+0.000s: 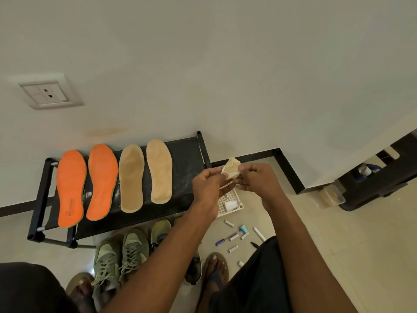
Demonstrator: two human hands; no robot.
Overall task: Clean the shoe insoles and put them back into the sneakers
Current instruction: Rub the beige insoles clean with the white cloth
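Beige tiled floor (352,240) meets a white wall (225,64) with a dark skirting. Nearest, sandalled feet and a pair of olive green sneakers (119,260) side by side on the floor, a second pair of sneakers (161,231) just right, partly hidden by the left forearm. Loose markers and small tubes (239,237) scattered on the tiles near the right leg. Both hands raised together: left hand (208,184) and right hand (257,177) each pinch an edge of a small crumpled tan cloth (231,169) held between them. Below the hands, a white grid basket (229,203) on the floor holds a white pad-like item and something small, unclear. Left of the hands, black shoe rack (187,163) top carries two orange insoles (86,185) and two tan insoles (145,175), flat, side by side, toes toward the wall. Far right, a clear plastic container (331,195) on the floor beside dark furniture, contents tan, unclear. Wall socket (48,92) upper left
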